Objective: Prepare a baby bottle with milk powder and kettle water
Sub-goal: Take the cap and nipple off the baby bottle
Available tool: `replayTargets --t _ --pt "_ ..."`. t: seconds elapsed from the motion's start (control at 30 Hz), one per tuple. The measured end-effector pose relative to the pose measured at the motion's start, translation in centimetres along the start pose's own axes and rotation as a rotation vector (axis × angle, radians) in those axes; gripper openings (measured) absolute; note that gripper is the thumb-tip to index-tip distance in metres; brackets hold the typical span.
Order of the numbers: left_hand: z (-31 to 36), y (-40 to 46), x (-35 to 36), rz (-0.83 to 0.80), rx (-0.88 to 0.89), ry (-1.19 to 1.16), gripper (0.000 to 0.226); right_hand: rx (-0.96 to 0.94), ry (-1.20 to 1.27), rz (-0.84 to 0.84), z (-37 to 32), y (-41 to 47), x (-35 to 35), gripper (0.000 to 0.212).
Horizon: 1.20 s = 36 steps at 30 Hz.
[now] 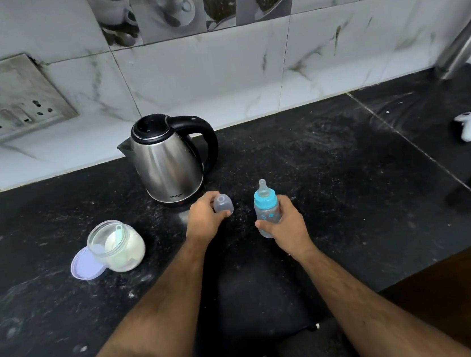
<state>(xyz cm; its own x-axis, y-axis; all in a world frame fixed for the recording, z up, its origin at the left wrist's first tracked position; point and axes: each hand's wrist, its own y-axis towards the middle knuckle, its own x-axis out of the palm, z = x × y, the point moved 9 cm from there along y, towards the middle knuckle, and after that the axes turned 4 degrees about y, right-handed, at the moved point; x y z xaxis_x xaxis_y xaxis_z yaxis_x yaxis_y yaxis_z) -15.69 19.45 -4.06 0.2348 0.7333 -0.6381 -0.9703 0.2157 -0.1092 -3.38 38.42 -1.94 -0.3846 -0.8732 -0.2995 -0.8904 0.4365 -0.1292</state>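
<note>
Black speckled counter [345,164] meets white marble-tiled wall [215,71] bearing a socket plate [8,99].

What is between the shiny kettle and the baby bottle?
In the head view, the left hand holding the clear bottle cap sits between the kettle and the baby bottle. The rest is bare black counter.

The table [330,166] is a dark, speckled stone slab dusted with pale smears, meeting a tiled wall on its far side. A steel kettle [168,162] with a black handle stands at the far centre. On the near left sits an open clear jar [116,246] holding pale powder and a scoop, touching its lilac lid [83,265], which lies flat beside it. A white controller [469,124] lies far right.
</note>
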Motion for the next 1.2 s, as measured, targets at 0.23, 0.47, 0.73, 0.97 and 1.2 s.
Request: replayTargets --t 0.23,0.47,0.73,0.97,1.2 --pt "-0.2 0.8 1.2 -0.025 0.023 0.124 0.061 -0.003 -0.027 -0.056 0.2 0.6 0.3 0.055" --pt "0.1 0.3 0.8 0.007 0.036 0.119 0.076 -0.013 -0.005 -0.100 0.2 0.8 0.7 0.057" --pt "4.2 -2.4 -1.9 -0.019 0.133 -0.233 0.012 0.041 0.128 -0.267 -1.0 0.5 2.5 0.045" --pt "6.7 -4.5 -2.5 -0.397 0.175 -0.563 0.028 0.065 0.318 -0.543 -4.6 -1.7 5.7 0.039" --pt "6.0 -6.1 -4.6 -0.599 0.114 -0.752 0.049 0.137 0.421 -0.859 -7.2 -4.9 9.1 0.034"
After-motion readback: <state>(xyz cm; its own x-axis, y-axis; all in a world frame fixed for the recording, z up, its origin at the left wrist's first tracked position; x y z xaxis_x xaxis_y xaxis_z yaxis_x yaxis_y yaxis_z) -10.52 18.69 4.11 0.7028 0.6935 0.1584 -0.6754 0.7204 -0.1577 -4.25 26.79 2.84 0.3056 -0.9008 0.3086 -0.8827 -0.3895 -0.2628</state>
